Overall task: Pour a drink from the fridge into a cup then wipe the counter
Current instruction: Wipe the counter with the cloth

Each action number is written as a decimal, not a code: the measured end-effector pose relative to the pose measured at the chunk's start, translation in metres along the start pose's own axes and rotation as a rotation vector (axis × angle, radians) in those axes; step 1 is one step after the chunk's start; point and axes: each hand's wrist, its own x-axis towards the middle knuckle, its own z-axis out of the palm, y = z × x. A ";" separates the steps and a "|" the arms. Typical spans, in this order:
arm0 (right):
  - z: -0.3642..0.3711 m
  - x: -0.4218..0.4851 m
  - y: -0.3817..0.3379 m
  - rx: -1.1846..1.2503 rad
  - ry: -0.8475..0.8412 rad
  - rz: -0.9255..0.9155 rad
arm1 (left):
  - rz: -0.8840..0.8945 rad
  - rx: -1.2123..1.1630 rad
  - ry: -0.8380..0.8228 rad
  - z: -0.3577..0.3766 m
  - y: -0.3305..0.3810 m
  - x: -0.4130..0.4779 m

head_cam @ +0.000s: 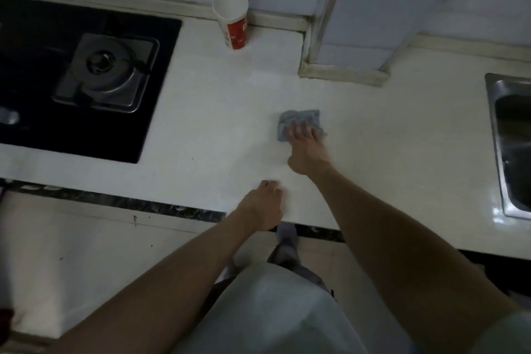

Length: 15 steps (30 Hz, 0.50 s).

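A grey cloth [298,119] lies flat on the white counter [218,112], near its middle. My right hand [306,149] presses down on the cloth, fingers spread over its near edge. My left hand [263,204] rests as a loose fist on the counter's front edge, with nothing in it. A red and white paper cup [233,23] stands upright at the back of the counter against the wall. I cannot see inside the cup.
A black gas hob [37,46] with a steel burner [107,72] fills the left of the counter. A steel sink [508,146] is set in at the right. A tiled column [344,37] juts out behind the cloth.
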 end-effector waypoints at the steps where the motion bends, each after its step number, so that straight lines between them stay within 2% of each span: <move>1: 0.005 -0.004 -0.011 -0.005 0.006 -0.016 | 0.008 0.001 -0.001 0.005 -0.006 -0.008; 6: 0.033 -0.047 0.001 -0.034 0.068 0.043 | 0.078 0.026 -0.012 0.021 -0.037 -0.038; 11: 0.054 -0.120 0.048 -0.012 0.026 0.342 | 0.114 0.097 0.083 0.027 -0.050 -0.052; 15: 0.068 -0.146 0.020 0.027 -0.031 0.495 | 0.083 0.107 0.100 0.030 -0.057 -0.054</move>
